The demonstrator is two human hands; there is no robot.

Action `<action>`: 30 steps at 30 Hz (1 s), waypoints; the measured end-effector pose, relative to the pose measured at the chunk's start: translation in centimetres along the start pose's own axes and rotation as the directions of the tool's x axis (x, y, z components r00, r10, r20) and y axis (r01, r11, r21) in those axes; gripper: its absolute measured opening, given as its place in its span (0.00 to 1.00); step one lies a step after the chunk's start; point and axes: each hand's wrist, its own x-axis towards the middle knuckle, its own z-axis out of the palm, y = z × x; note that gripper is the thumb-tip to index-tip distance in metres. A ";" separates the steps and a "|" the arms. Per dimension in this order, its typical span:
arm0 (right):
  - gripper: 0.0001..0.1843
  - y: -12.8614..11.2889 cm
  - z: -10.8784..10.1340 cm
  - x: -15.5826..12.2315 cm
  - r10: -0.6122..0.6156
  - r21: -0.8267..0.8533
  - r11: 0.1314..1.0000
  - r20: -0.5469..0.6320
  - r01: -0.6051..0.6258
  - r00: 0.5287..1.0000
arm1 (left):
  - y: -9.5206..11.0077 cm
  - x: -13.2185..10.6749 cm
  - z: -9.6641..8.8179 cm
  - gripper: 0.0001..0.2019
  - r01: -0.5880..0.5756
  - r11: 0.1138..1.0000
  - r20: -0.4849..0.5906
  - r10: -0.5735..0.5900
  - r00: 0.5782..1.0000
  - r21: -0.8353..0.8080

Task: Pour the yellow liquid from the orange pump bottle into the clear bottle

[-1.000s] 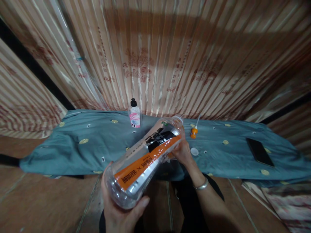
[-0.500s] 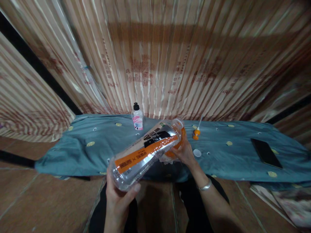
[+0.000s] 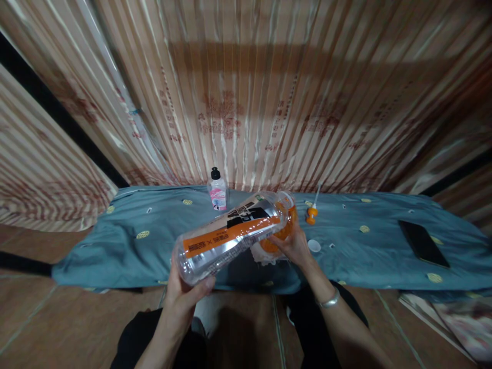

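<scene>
My left hand [image 3: 188, 294] is wrapped round the base of a large clear plastic bottle [image 3: 230, 236] with an orange, silver and black label. The bottle lies aslant in the air, its neck pointing right and away from me. At that end, my right hand [image 3: 298, 246] grips an orange bottle [image 3: 277, 243], with the large bottle's mouth right over or beside its top. Whether liquid runs between them I cannot tell. A whitish frilly cloth or tissue [image 3: 263, 256] shows under the orange bottle. Right of it lie an orange pump head [image 3: 311, 215] with a thin tube and a small white cap [image 3: 314, 246].
A clear bottle [image 3: 218, 197] with a pink label and black cap stands at the back of a bench covered in teal cloth [image 3: 115, 236]. A black phone [image 3: 423, 243] lies at the right. Behind hangs a striped curtain [image 3: 246, 92]; dark poles stand on both sides.
My left hand has raised the large bottle's base, so it lies less steeply. Its neck has shifted slightly right. Both hands keep their hold, and the view has tilted a little.
</scene>
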 end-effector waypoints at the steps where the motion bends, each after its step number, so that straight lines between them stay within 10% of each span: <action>1: 0.56 0.1 0.0 0.0 0.002 -0.007 1.000 -0.005 -0.002 1.000 | 0.3 0.2 0.1 0.45 0.023 1.000 0.008 -0.023 1.000 -0.001; 13: 0.53 0.7 0.2 -0.2 -0.029 -0.128 0.992 -0.040 0.024 0.999 | 0.8 1.1 0.9 0.36 0.116 0.993 0.013 -0.116 0.993 -0.024; 30: 0.48 0.4 0.3 -0.7 0.020 -0.185 0.982 -0.046 -0.029 0.999 | 0.8 0.2 0.4 0.53 0.154 0.988 -0.058 -0.155 0.986 -0.034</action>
